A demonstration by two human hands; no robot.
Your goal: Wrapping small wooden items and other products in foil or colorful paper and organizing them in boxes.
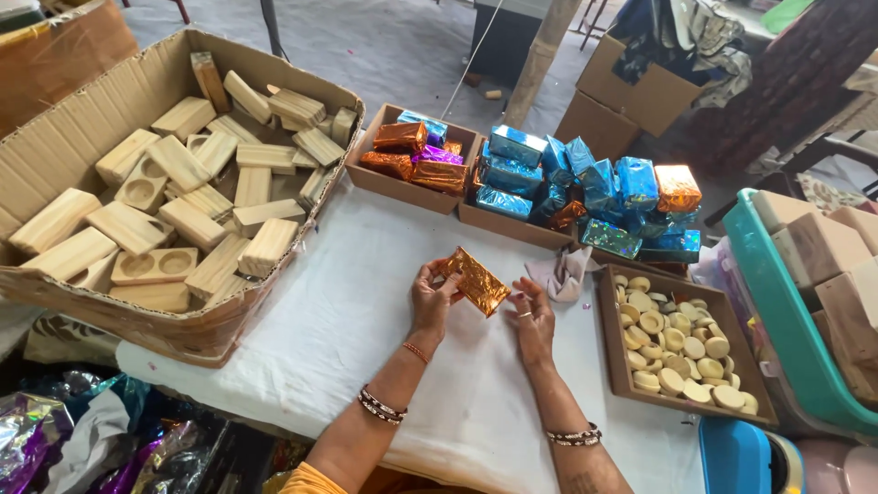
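Left hand (pixel 433 297), right hand (pixel 533 316) pinch gold-foil block (pixel 476 280); wrapping step, likely; foil ends need folding; wood blocks (pixel 174 197) boxed nearby.

The packet (pixel 476 280) I hold is shiny orange-gold foil. The table (pixel 347 311) wears a white cloth. At its left edge a brown cardboard box (pixel 55 155) holds pale wooden blocks (pixel 197 183). At the far edge lie blue foil packets (pixel 585 187); the right-edge tray (pixel 615 366) holds cream discs (pixel 672 343).
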